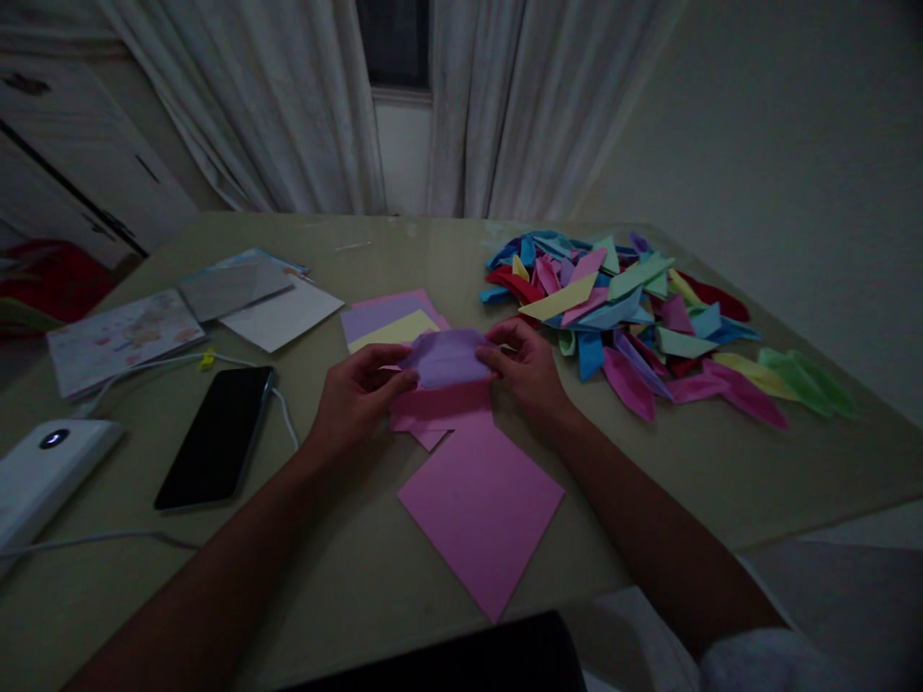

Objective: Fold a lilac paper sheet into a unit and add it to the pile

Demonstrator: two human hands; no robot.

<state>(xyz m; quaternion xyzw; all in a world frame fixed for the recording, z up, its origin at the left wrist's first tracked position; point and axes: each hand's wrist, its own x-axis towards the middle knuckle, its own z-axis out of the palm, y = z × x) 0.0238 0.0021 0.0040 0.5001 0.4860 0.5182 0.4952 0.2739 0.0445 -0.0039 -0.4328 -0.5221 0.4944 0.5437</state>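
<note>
A folded purple paper [448, 358] is held up between my two hands at the middle of the table. My left hand [359, 392] pinches its left end between thumb and fingers. At the right end, my right hand [529, 370] grips it the same way. Pink sheets [439, 408] lie under and just in front of the purple paper. Nearer to me a pink square [482, 514] rests flat, one corner toward the table's front edge. Behind my left hand are more sheets, with a yellow one [389, 330] on top of purple and pink.
Many folded colored paper pieces [612, 298] are heaped at the right. On the left lie a black phone [214, 437], a white device [54, 471], cables, a printed card [130, 338] and white sheets [281, 312]. Curtains [266, 106] hang behind the table [692, 490].
</note>
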